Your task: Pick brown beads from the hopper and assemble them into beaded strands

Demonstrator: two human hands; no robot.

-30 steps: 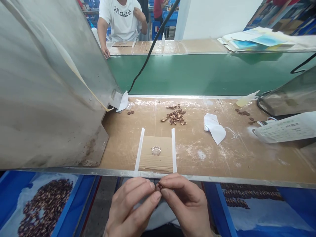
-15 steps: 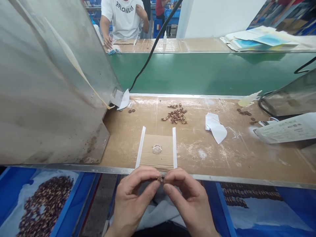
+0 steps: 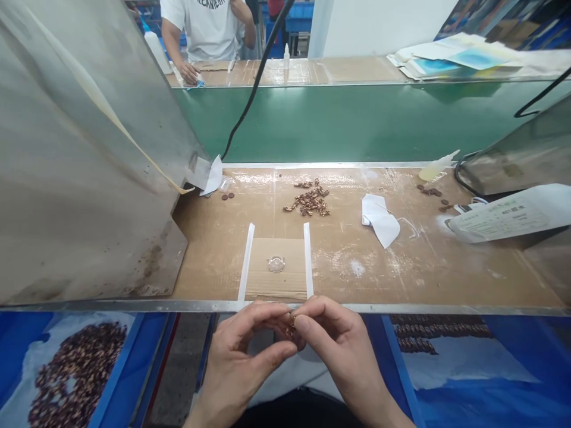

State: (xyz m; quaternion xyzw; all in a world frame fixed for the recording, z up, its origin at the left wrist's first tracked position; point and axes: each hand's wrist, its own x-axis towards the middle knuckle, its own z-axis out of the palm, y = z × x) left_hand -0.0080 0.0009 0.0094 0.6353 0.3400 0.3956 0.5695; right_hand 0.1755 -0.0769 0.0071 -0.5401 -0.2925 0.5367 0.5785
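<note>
I have my left hand [image 3: 241,351] and right hand [image 3: 336,339] closed, pinching a small copper part [image 3: 292,327] just below the table's front edge [image 3: 357,308].

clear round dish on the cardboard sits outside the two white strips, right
Not outside: the head view shows the clear round dish between the two white strips. It is on the cardboard, as you said.
</note>
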